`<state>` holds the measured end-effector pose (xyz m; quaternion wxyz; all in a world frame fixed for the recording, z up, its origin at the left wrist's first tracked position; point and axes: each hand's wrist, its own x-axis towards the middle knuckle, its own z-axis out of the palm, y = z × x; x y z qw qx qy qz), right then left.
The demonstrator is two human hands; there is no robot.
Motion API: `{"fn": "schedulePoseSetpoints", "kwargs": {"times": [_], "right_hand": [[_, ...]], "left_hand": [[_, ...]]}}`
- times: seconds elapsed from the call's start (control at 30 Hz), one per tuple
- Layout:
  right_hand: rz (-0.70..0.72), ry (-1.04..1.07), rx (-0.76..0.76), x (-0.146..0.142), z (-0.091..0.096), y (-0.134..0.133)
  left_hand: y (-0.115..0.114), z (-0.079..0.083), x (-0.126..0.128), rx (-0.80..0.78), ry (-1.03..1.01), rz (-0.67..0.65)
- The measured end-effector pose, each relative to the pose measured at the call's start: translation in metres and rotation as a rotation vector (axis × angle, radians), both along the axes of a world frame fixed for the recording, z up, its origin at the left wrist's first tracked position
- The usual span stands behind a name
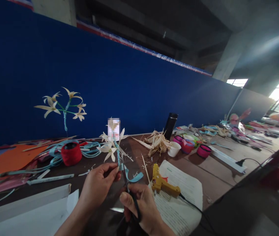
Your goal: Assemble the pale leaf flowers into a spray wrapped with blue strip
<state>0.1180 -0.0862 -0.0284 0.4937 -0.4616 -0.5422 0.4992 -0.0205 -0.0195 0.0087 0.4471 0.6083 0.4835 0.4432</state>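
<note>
My left hand (98,185) pinches the blue-wrapped stem of a small spray of pale paper flowers (110,148) and holds it upright over the brown table (225,173). My right hand (141,209) is closed round the black handles of a pair of scissors (127,186), whose blades point up at the stem just above my left fingers. A loose end of light blue tape (134,177) curls off the stem to the right of the blades.
A yellow glue gun (162,183) lies on a printed sheet (186,190) at the right. A red thread spool (71,153), blue strips, a finished flower stem (65,108), dry husks (157,142), a black flask (170,125), coloured tape rolls, a white cup and a power strip (228,159) surround them.
</note>
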Motion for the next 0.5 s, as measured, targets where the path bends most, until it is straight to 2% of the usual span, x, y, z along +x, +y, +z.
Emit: {"fn": "schedulePoseSetpoints", "kwargs": {"times": [0.27, 0.4, 0.5], "right_hand": [[-0.109, -0.051, 0.025, -0.002, -0.01, 0.003], [-0.02, 0.024, -0.086, -0.002, -0.007, 0.003], [0.033, -0.032, -0.129, 0.007, 0.0, -0.002]], "left_hand": [[0.0, -0.001, -0.003, 0.02, 0.057, -0.001], [0.002, 0.0, -0.002, 0.045, 0.084, 0.019], [0.004, 0.0, -0.002, 0.017, 0.054, 0.035]]}}
